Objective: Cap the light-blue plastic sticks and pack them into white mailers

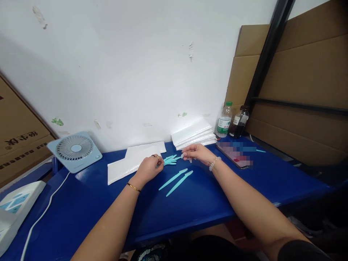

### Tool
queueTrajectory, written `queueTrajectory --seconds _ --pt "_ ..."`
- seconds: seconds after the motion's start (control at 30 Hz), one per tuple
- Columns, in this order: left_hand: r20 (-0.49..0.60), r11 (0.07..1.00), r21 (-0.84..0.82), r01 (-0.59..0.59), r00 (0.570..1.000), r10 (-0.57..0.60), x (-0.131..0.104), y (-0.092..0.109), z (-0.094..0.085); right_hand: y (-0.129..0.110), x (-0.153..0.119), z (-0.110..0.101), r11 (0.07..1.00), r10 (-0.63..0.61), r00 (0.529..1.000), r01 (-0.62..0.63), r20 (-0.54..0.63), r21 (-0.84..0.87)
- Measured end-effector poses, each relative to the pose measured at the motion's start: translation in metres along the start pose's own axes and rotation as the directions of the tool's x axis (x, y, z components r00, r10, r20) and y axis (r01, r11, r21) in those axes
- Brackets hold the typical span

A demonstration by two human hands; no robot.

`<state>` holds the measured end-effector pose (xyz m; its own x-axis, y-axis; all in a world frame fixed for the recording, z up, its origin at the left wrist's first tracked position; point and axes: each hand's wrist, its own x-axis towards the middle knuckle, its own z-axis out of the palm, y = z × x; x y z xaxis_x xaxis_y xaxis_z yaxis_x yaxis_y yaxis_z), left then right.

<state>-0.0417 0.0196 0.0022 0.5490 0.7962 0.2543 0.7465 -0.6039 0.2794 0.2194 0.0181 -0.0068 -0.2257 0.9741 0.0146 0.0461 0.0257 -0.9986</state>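
Observation:
Both of my hands are over the middle of the blue table [190, 206]. My left hand [150, 168] has its fingers closed at the left edge of a small pile of turquoise razor-like sticks [170, 160]; what it pinches is hidden. On the far side of the table, my right hand [196, 152] pinches the pale end of one turquoise stick [178, 158] at the pile's right. Two more turquoise sticks [176, 183] lie side by side nearer the front. White padded envelopes [122, 168] lie beside my left hand, and a stack of them [191, 134] is behind my right hand.
A blue fan [76, 151] stands at the left, its white cable running forward. Nearby is a white tray [32, 188] with blue pieces. To the right are a water bottle [224, 121], a dark-drink bottle [239, 123], a blurred phone-like object [235, 154] and cardboard [304, 79].

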Motion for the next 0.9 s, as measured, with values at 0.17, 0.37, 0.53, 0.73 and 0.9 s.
queueTrajectory --seconds 0.17,0.37,0.53,0.73,0.9 --pt "-0.002 1.000 -0.013 0.009 1.000 -0.009 0.000 -0.002 0.001 0.002 0.001 0.001 1.000 -0.001 1.000 0.001 0.003 -0.022" --pt "-0.005 0.999 -0.033 0.010 1.000 -0.010 0.000 -0.002 0.001 0.003 -0.001 0.004 0.960 -0.076 0.994 0.050 -0.081 -0.276" --pt "-0.001 0.997 -0.071 -0.001 1.000 0.001 0.000 0.001 0.000 0.008 0.002 0.007 0.915 -0.142 0.989 0.120 -0.029 -0.386" --pt "0.084 0.988 -0.142 -0.066 0.993 0.078 -0.001 0.005 0.008 0.011 0.002 0.012 0.836 -0.195 0.976 0.219 0.101 -0.502" --pt "0.062 0.996 -0.088 -0.006 0.998 0.012 0.001 0.000 0.008 0.007 0.000 -0.002 0.734 -0.182 0.983 0.146 0.015 -0.664"
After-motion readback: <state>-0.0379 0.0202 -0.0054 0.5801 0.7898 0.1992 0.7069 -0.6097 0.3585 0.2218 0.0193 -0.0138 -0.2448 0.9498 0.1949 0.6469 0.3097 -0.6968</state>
